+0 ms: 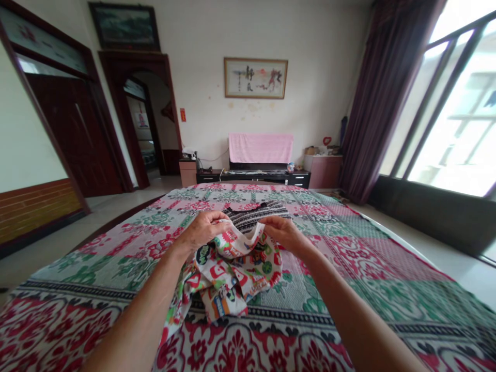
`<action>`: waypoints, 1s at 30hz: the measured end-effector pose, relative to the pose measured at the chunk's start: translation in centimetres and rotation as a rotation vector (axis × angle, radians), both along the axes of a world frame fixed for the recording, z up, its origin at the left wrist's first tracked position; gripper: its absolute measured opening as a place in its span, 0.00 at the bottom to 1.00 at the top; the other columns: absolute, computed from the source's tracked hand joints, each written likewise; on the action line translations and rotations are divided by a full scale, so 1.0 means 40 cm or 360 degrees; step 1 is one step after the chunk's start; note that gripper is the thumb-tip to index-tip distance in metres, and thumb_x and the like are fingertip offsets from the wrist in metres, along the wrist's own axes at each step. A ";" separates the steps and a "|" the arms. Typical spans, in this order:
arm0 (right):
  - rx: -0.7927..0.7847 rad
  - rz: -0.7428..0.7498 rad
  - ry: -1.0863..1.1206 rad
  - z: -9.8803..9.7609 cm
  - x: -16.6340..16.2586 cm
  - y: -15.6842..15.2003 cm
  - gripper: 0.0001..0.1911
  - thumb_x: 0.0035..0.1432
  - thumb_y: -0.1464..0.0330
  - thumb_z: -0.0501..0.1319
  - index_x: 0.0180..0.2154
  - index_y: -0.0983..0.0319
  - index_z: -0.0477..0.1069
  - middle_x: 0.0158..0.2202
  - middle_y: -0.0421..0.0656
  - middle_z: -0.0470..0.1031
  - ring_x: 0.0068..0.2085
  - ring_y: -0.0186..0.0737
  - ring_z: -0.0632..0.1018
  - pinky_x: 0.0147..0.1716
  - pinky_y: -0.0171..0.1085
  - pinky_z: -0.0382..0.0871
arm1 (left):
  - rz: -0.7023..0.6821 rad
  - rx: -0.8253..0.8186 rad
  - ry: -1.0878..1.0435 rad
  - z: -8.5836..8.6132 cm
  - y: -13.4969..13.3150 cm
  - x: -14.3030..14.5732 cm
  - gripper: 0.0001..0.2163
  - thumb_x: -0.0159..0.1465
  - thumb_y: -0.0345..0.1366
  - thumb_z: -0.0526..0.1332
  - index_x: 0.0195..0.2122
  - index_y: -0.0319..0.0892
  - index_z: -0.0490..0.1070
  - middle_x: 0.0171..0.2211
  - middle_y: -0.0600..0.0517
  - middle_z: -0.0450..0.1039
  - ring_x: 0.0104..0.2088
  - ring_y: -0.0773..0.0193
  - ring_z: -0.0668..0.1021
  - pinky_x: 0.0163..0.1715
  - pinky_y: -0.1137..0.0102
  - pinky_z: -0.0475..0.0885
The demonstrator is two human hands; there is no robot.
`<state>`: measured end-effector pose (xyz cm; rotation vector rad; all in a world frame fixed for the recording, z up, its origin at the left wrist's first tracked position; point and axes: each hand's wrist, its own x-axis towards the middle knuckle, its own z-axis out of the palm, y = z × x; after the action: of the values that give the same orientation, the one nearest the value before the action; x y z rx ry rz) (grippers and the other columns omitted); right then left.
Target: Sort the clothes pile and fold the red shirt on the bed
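Note:
A white garment with a bright red, green and black print (228,268) hangs between my hands above the bed-like surface. My left hand (203,227) pinches its white edge band on the left. On the right, my right hand (284,232) pinches the same band, which sags in a curve between them. The lower part of the garment droops in folds and touches the patterned cloth below. Just beyond lies a black-and-white striped knitted piece (251,214), partly hidden behind the garment and my hands.
A red, green and white flowered cover (349,289) spreads under everything. Past its far edge stands a low black cabinet (209,177) with a pink cloth (261,147) draped over something on it. A purple curtain (383,103) and windows are at the right; doorways are at the left.

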<state>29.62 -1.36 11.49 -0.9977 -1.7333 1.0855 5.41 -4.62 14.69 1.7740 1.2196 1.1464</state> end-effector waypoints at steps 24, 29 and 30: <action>0.1153 -0.0778 -0.0943 -0.106 0.000 0.007 0.24 0.55 0.68 0.54 0.55 0.61 0.64 0.61 0.49 0.61 0.61 0.52 0.59 0.55 0.51 0.56 | 0.0223 0.0322 0.0453 0.011 -0.005 -0.034 0.10 0.53 0.42 0.60 0.30 0.43 0.77 0.24 0.55 0.74 0.24 0.67 0.71 0.26 0.76 0.63; 0.1118 -0.0796 -0.1081 -0.182 0.004 0.010 0.29 0.56 0.68 0.53 0.60 0.63 0.57 0.64 0.47 0.55 0.64 0.51 0.53 0.58 0.50 0.52 | 0.0453 0.0453 0.0745 0.107 0.013 -0.111 0.06 0.48 0.41 0.64 0.24 0.46 0.78 0.17 0.56 0.71 0.22 0.66 0.70 0.25 0.75 0.61; 0.1111 -0.0805 -0.1078 -0.187 0.003 0.009 0.29 0.57 0.68 0.53 0.60 0.63 0.56 0.65 0.47 0.54 0.64 0.50 0.53 0.58 0.50 0.52 | 0.0535 0.0486 0.0821 0.144 0.016 -0.126 0.06 0.48 0.40 0.64 0.24 0.46 0.78 0.15 0.56 0.70 0.22 0.66 0.70 0.25 0.75 0.61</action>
<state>29.73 -0.99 3.99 -1.2977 -1.9820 -0.2282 0.36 -4.00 20.43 2.2463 1.7739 1.1396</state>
